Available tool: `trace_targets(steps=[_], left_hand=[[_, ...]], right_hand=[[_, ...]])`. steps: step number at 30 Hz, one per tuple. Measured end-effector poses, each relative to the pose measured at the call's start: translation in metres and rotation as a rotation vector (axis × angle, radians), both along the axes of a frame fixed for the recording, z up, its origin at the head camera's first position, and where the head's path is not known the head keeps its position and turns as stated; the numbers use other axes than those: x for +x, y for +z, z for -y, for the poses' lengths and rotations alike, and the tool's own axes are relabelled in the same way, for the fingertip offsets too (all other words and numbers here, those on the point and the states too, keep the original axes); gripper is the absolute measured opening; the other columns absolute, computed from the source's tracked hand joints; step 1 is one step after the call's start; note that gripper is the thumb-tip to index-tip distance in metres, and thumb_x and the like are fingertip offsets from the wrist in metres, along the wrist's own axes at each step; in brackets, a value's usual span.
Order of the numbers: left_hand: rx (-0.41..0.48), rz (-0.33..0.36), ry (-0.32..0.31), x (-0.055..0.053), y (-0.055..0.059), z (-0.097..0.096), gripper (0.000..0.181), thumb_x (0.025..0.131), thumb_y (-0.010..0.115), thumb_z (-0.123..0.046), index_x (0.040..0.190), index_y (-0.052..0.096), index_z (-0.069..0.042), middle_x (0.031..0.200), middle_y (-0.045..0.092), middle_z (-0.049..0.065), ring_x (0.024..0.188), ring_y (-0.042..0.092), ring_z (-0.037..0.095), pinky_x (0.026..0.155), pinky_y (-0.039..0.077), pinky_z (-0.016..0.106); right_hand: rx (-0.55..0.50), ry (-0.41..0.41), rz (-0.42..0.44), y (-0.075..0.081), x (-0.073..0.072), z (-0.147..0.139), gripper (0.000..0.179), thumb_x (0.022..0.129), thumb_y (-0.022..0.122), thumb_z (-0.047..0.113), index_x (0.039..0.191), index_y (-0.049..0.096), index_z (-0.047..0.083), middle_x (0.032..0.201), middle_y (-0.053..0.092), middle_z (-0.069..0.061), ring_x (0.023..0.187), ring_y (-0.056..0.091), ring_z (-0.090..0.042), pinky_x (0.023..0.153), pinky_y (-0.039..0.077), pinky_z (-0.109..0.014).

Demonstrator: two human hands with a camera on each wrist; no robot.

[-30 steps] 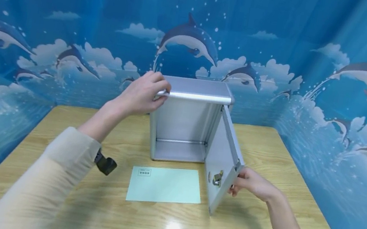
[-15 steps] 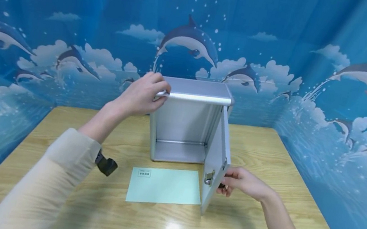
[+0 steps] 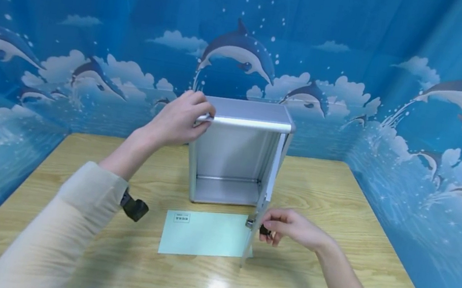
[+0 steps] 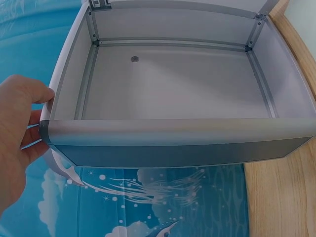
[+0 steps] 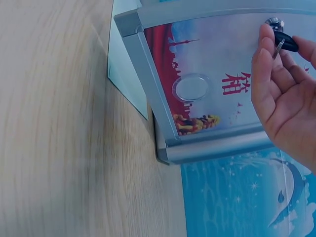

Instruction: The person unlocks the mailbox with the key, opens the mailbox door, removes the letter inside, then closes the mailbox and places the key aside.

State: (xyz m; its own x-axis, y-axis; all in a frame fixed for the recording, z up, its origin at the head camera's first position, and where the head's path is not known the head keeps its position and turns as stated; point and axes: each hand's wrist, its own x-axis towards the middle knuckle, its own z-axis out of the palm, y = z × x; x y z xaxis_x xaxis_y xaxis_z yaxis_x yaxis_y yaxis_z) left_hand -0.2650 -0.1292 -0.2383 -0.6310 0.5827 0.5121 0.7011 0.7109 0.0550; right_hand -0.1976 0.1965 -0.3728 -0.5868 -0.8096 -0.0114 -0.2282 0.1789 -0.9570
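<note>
A silver metal box stands on the table, its inside bare and facing me. My left hand grips its top left corner; the left wrist view has the thumb on the rim. The hinged door swings out from the right side, nearly edge-on in the head view. Thumb and fingers of my right hand pinch a black-headed key at the door's lock. A bare metal key hangs beside it. Printed red characters and a clear round disc show on the door's outer face.
A pale green envelope lies flat on the wooden table before the box, its right end partly behind the door. Blue curtains with dolphins enclose the back and both sides.
My right hand has moved left with the key, swinging the door inward from a wider angle until it is almost edge-on. The left hand and the envelope have stayed in place.
</note>
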Motion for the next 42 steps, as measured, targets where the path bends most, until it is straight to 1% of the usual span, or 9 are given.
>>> trace_targets(steps=[5, 10, 13, 17, 21, 26, 31, 36, 42], left_hand=[[0.009, -0.006, -0.007, 0.000, -0.001, 0.001, 0.011, 0.088, 0.060, -0.011, 0.098, 0.064, -0.007, 0.093, 0.053, 0.007, 0.085, 0.045, 0.024, 0.074, 0.039, 0.038], [0.009, -0.011, -0.014, 0.000, -0.001, 0.001, 0.012, 0.089, 0.059, -0.010, 0.099, 0.064, -0.006, 0.092, 0.052, 0.008, 0.084, 0.045, 0.025, 0.074, 0.038, 0.039], [0.007, -0.012, -0.012, 0.000, -0.001, 0.002, 0.012, 0.089, 0.058, -0.010, 0.099, 0.064, -0.006, 0.092, 0.052, 0.009, 0.085, 0.045, 0.025, 0.075, 0.038, 0.039], [0.010, -0.007, -0.013, 0.001, -0.001, 0.002, 0.013, 0.089, 0.058, -0.010, 0.100, 0.064, -0.006, 0.092, 0.052, 0.008, 0.085, 0.045, 0.025, 0.075, 0.038, 0.039], [0.015, -0.006, -0.018, 0.001, -0.001, 0.003, 0.013, 0.089, 0.058, -0.009, 0.100, 0.064, -0.005, 0.091, 0.052, 0.008, 0.084, 0.045, 0.025, 0.075, 0.038, 0.039], [0.016, 0.003, -0.010, 0.001, -0.001, 0.002, 0.013, 0.090, 0.057, -0.009, 0.100, 0.064, -0.006, 0.092, 0.051, 0.008, 0.086, 0.045, 0.025, 0.076, 0.038, 0.039], [0.019, 0.001, -0.004, 0.000, -0.001, 0.002, 0.013, 0.089, 0.057, -0.009, 0.100, 0.064, -0.006, 0.092, 0.052, 0.008, 0.086, 0.045, 0.024, 0.076, 0.039, 0.038], [0.028, 0.009, -0.006, 0.001, -0.001, 0.001, 0.014, 0.089, 0.057, -0.009, 0.101, 0.064, -0.006, 0.093, 0.052, 0.008, 0.087, 0.045, 0.024, 0.077, 0.039, 0.038], [0.037, 0.021, 0.000, 0.003, -0.002, 0.003, 0.015, 0.090, 0.057, -0.009, 0.102, 0.064, -0.006, 0.093, 0.053, 0.008, 0.086, 0.045, 0.024, 0.076, 0.040, 0.038]], right_hand=[[0.017, -0.023, 0.028, -0.001, 0.000, 0.010, 0.030, 0.099, 0.044, 0.015, 0.104, 0.053, -0.013, 0.088, 0.061, -0.020, 0.072, 0.059, -0.020, 0.061, 0.052, -0.035], [0.007, -0.052, 0.054, -0.004, 0.000, 0.022, 0.031, 0.098, 0.045, 0.016, 0.105, 0.052, -0.013, 0.088, 0.061, -0.023, 0.071, 0.058, -0.022, 0.061, 0.052, -0.033], [0.007, -0.072, 0.065, -0.005, -0.001, 0.028, 0.033, 0.098, 0.046, 0.017, 0.107, 0.051, -0.014, 0.088, 0.062, -0.019, 0.071, 0.058, -0.021, 0.061, 0.052, -0.034], [0.025, -0.095, 0.068, -0.006, -0.002, 0.035, 0.032, 0.098, 0.047, 0.021, 0.109, 0.053, -0.008, 0.087, 0.062, -0.014, 0.070, 0.057, -0.018, 0.061, 0.051, -0.035], [0.046, -0.117, 0.056, -0.004, -0.003, 0.044, 0.031, 0.097, 0.047, 0.022, 0.110, 0.055, -0.005, 0.086, 0.062, -0.012, 0.070, 0.056, -0.019, 0.059, 0.051, -0.037], [0.061, -0.182, 0.002, -0.002, -0.002, 0.060, 0.030, 0.097, 0.048, 0.020, 0.108, 0.057, -0.005, 0.084, 0.062, -0.012, 0.071, 0.058, -0.019, 0.058, 0.052, -0.034], [0.041, -0.266, -0.005, -0.005, -0.002, 0.075, 0.028, 0.097, 0.048, 0.021, 0.106, 0.058, -0.003, 0.080, 0.061, -0.011, 0.070, 0.059, -0.019, 0.058, 0.052, -0.031], [-0.001, -0.315, -0.003, -0.011, -0.003, 0.084, 0.029, 0.097, 0.049, 0.021, 0.105, 0.057, -0.006, 0.077, 0.059, -0.008, 0.068, 0.057, -0.017, 0.058, 0.052, -0.033], [-0.046, -0.357, 0.070, -0.013, -0.006, 0.095, 0.031, 0.096, 0.050, 0.022, 0.106, 0.056, -0.007, 0.079, 0.060, -0.012, 0.069, 0.058, -0.017, 0.059, 0.052, -0.031]])
